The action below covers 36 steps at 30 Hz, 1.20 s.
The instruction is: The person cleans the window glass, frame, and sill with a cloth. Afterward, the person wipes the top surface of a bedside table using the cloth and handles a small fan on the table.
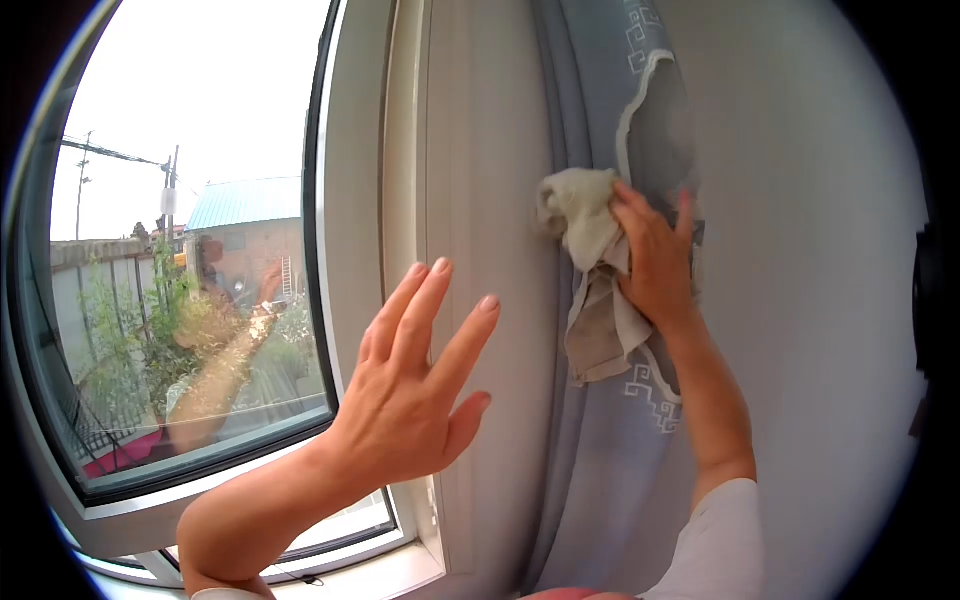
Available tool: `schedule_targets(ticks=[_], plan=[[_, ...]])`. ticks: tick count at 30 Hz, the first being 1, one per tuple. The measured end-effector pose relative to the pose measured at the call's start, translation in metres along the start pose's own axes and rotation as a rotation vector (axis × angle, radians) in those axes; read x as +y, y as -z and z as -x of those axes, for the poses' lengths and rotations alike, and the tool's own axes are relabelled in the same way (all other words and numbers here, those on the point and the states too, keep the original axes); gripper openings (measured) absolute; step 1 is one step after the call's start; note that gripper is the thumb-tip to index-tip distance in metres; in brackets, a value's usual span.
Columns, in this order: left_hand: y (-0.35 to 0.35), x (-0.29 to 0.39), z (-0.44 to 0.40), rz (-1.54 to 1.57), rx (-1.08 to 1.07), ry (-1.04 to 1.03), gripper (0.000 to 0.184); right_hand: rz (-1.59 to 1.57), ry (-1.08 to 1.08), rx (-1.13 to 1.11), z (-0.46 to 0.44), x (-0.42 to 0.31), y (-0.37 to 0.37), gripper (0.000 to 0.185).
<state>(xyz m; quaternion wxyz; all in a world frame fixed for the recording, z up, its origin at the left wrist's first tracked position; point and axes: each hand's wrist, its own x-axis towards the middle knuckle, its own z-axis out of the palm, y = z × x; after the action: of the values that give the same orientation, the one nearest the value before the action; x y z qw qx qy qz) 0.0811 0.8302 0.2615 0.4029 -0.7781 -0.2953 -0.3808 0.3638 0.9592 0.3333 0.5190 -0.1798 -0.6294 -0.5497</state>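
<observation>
My right hand grips a crumpled pale grey-beige cloth, one end bunched above and a loose flap hanging below. The cloth is in front of a blue-grey curtain with white embroidered trim; whether it touches the curtain I cannot tell. Slight blur shows at the cloth's left edge. My left hand is raised with fingers spread and nothing in it. It is nearest to the light window frame and the pale wall strip beside it.
An open window sash with dark seals fills the left side, its glass showing a blue-roofed building, plants and poles outside. Below is a white window sill with a dark cord on it. A pale wall stands at the right.
</observation>
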Motion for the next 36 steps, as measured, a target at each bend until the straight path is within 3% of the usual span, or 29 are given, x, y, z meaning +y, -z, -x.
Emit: schedule_targets(ticks=[2, 5, 7, 10, 11, 13, 17, 19, 20, 22, 23, 26, 27, 28, 31, 33, 36], plan=[[-0.014, -0.001, -0.007, 0.044, -0.006, 0.018, 0.068, 0.11, -0.001, 0.043, -0.004, 0.008, -0.009, 0.049], [-0.045, -0.002, -0.015, 0.173, -0.025, 0.103, 0.072, 0.187, -0.18, 0.035, -0.003, 0.02, -0.028, 0.048], [-0.052, 0.002, -0.026, 0.289, -0.1, 0.211, 0.075, 0.074, -0.385, -0.042, -0.012, 0.019, -0.03, 0.05], [-0.088, 0.007, -0.049, 0.359, -0.124, 0.357, 0.082, -0.075, -0.458, -0.081, -0.005, 0.027, -0.044, 0.054], [-0.107, 0.011, -0.051, 0.351, -0.12, 0.365, 0.082, -0.085, -0.452, -0.078, 0.005, 0.03, -0.055, 0.054], [-0.142, 0.009, -0.076, 0.319, -0.071, 0.39, 0.085, -0.409, -0.388, -0.069, 0.002, 0.05, -0.081, 0.054], [-0.218, 0.024, -0.123, 0.289, -0.022, 0.434, 0.089, -0.539, -0.293, -0.036, 0.007, 0.074, -0.109, 0.052], [-0.255, 0.024, -0.144, 0.194, 0.09, 0.426, 0.082, -0.522, -0.33, -0.049, 0.016, 0.102, -0.128, 0.052], [-0.266, 0.012, -0.121, 0.192, 0.095, 0.424, 0.082, -0.49, -0.38, -0.071, 0.023, 0.08, -0.134, 0.052], [-0.307, 0.0, -0.13, 0.096, 0.242, 0.241, 0.075, -0.493, -0.432, -0.083, 0.032, 0.102, -0.144, 0.051], [-0.325, -0.004, -0.122, 0.236, 0.348, 0.193, 0.06, -0.484, -0.492, -0.09, 0.044, 0.096, -0.156, 0.05], [-0.379, -0.007, -0.138, 0.181, 0.419, 0.151, 0.048, -0.335, -0.384, 0.014, 0.055, 0.102, -0.188, 0.047], [-0.378, -0.001, -0.143, 0.182, 0.368, 0.179, 0.036, -0.333, -0.428, -0.009, 0.055, 0.103, -0.19, 0.043], [-0.383, 0.002, -0.14, 0.187, 0.352, 0.178, 0.036, -0.334, -0.444, -0.014, 0.063, 0.108, -0.191, 0.043], [-0.362, -0.003, -0.124, 0.246, 0.382, 0.161, 0.041, -0.338, -0.46, -0.002, 0.056, 0.101, -0.182, 0.041], [-0.345, 0.0, -0.104, 0.198, 0.239, 0.194, 0.051, -0.312, -0.542, -0.041, 0.052, 0.091, -0.166, 0.04], [-0.327, 0.018, -0.08, 0.18, 0.162, 0.234, 0.06, -0.157, -0.455, -0.019, 0.049, 0.076, -0.146, 0.039]])
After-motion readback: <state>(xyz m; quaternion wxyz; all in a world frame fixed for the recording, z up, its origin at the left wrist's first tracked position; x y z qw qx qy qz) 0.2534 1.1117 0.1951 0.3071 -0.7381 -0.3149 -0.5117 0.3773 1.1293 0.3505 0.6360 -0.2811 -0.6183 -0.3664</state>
